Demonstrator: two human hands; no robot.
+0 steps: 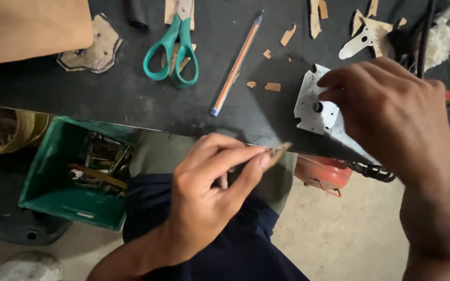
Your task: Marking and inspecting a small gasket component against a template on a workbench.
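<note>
A: What is seen across the top of the view?

B: A dark worktop [131, 99] is seen, with a tan board [29, 28] laid at its far left corner. Below its edge, a green crate [53, 187] of metal parts is set on the floor.

A: And the hands?

B: The right hand [397, 114] is held over the worktop's near edge, its fingers closed on a flat grey metal plate [313, 106] with holes in it; the plate is kept partly on the worktop, partly under the palm. The left hand [209, 192] is held lower, just in front of the edge, over the lap; its thumb and forefinger are pinched together on a small thin brownish piece [278, 153], whose kind cannot be told.

A: What else is laid out?

B: Green-handled scissors [175, 49] are placed near the top, with an orange pen [235, 65] lying slantwise beside them. Small cardboard scraps [273, 86] are scattered between pen and plate.
</note>
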